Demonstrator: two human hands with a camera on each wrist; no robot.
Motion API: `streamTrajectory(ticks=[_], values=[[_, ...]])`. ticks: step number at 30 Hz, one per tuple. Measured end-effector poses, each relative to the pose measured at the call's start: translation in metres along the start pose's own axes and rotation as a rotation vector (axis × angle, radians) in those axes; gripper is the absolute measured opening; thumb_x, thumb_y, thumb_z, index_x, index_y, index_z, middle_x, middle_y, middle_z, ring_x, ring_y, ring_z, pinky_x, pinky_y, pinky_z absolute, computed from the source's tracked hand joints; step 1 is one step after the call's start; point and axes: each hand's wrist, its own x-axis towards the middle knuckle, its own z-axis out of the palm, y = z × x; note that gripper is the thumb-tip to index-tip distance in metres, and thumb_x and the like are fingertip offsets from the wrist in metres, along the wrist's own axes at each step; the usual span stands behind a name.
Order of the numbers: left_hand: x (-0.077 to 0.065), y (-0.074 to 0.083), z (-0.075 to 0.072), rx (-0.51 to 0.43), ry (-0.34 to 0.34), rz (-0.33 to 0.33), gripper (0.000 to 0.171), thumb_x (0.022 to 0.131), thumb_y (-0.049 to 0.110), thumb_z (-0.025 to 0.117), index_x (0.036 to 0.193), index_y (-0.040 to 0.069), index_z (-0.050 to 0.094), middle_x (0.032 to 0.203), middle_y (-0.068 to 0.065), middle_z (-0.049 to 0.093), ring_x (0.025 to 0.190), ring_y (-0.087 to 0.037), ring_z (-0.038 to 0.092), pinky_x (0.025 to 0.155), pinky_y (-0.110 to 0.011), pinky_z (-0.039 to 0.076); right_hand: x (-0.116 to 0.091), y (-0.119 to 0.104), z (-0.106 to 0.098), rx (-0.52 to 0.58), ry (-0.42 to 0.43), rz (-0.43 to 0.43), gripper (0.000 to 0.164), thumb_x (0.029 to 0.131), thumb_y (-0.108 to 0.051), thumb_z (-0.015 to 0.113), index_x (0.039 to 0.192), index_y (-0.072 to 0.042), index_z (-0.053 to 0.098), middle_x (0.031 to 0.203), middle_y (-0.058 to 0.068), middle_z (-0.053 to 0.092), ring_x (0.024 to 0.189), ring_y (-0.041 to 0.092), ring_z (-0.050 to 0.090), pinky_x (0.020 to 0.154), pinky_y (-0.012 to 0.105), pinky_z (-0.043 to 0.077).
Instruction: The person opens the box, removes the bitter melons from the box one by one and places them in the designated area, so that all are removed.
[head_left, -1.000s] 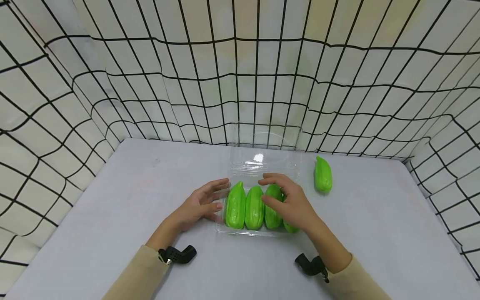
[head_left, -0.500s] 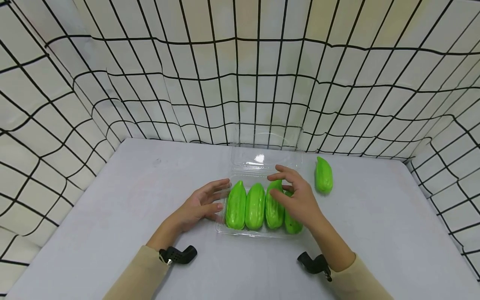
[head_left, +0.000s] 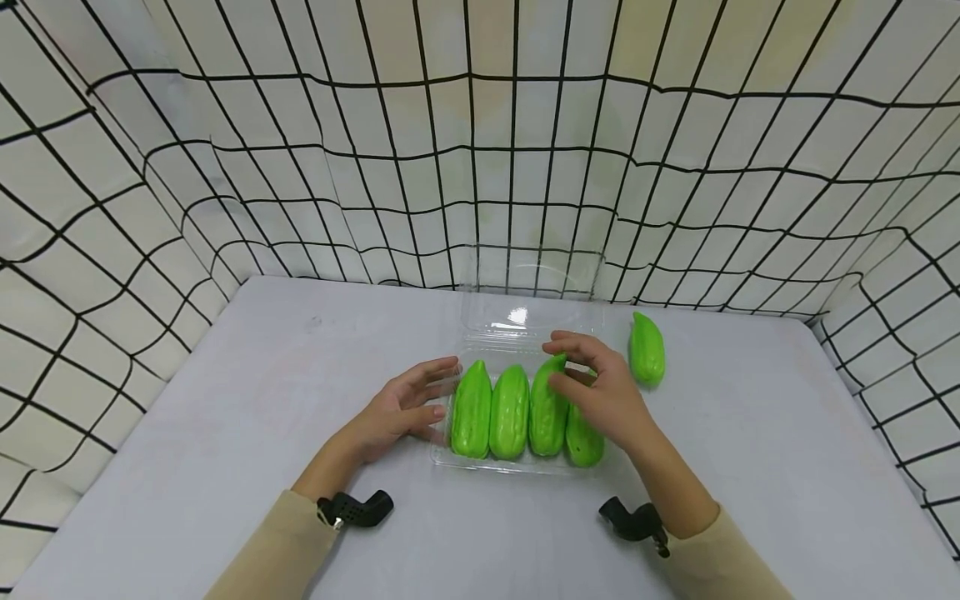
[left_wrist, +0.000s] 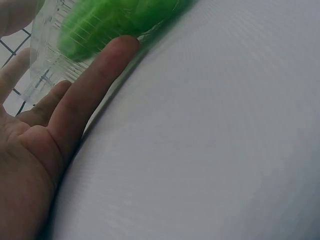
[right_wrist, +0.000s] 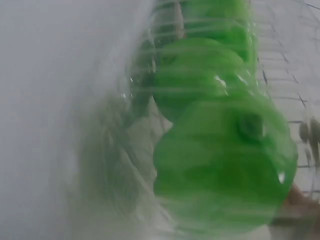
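Note:
A clear plastic clamshell box point(head_left: 517, 469) stands with its lid raised at the back. Side by side in it lie several green ridged gourds point(head_left: 472, 412), seen blurred through the plastic wall in the right wrist view. My left hand point(head_left: 393, 408) rests at the box's left side, fingers extended and slightly spread; in the left wrist view one fingertip point(left_wrist: 122, 47) touches the box wall. With thumb and fingers, my right hand point(head_left: 600, 387) pinches the upper end of the third gourd point(head_left: 547, 412), over the rightmost gourd point(head_left: 583, 440), whose upper part is partly hidden.
A single green gourd point(head_left: 647, 350) lies on the white tabletop point(head_left: 750, 433) to the right of the raised lid point(head_left: 532, 312). White panels with black wire grid point(head_left: 495, 183) enclose the table at the back and both sides.
My right hand has shifted right from above the third and rightmost gourds to the third gourd's tip, which now leans slightly right. More of the rightmost gourd shows. My left hand stays put.

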Motion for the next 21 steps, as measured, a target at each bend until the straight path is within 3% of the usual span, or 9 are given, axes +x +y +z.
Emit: streamTrajectory(ticks=[5, 13, 21], values=[[-0.001, 0.0002, -0.0004, -0.001, 0.003, 0.001, 0.069, 0.096, 0.005, 0.06, 0.157, 0.011, 0.028, 0.163, -0.015, 0.025, 0.147, -0.041, 0.027, 0.081, -0.055, 0.059, 0.0029, -0.0001, -0.0066, 0.005, -0.049, 0.027, 0.04, 0.087, 0.002, 0.071, 0.125, -0.009, 0.063, 0.137, 0.007, 0.059, 0.124, 0.032, 0.059, 0.101, 0.04, 0.052], [-0.0011, -0.0008, -0.0012, 0.0, 0.001, 0.004, 0.068, 0.097, 0.005, 0.06, 0.157, 0.012, 0.029, 0.163, -0.015, 0.023, 0.148, -0.041, 0.026, 0.081, -0.055, 0.059, 0.0036, -0.0006, -0.0082, -0.048, -0.113, 0.006, 0.039, 0.088, -0.004, 0.073, 0.126, -0.007, 0.063, 0.125, 0.011, 0.065, 0.111, 0.025, 0.063, 0.096, 0.044, 0.054], [-0.0006, -0.0005, -0.0012, -0.01, -0.008, 0.005, 0.069, 0.097, 0.006, 0.06, 0.157, 0.01, 0.027, 0.163, -0.014, 0.023, 0.148, -0.041, 0.025, 0.082, -0.056, 0.058, 0.0034, -0.0011, -0.0107, -0.008, -0.019, -0.033, 0.04, 0.086, -0.004, 0.076, 0.124, -0.009, 0.064, 0.124, 0.005, 0.066, 0.112, 0.019, 0.06, 0.093, 0.033, 0.056]])
